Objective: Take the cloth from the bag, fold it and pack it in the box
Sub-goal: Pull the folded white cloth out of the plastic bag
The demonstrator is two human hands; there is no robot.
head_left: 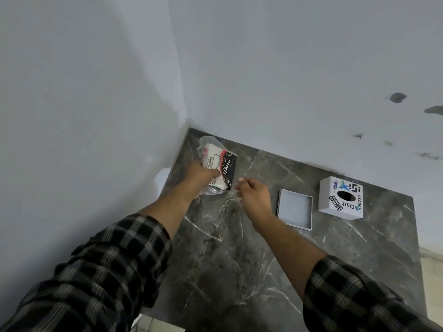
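A clear plastic bag (pixel 217 161) with black, red and white print lies at the far left corner of the dark marble table (pixel 251 255); white cloth or tissue shows inside it. My left hand (pixel 200 178) grips the bag's near end. My right hand (pixel 251 192) hovers just right of the bag, its fingers curled with thumb and forefinger pinched; I see nothing in it. A white box (pixel 341 197) with stickers and an oval hole on top stands at the right. Its flat grey lid or base (pixel 295 209) lies between the box and my right hand.
Pale walls meet in a corner just behind the bag. The table's right edge runs past the box, with a light floor beyond. My plaid sleeves fill the lower corners.
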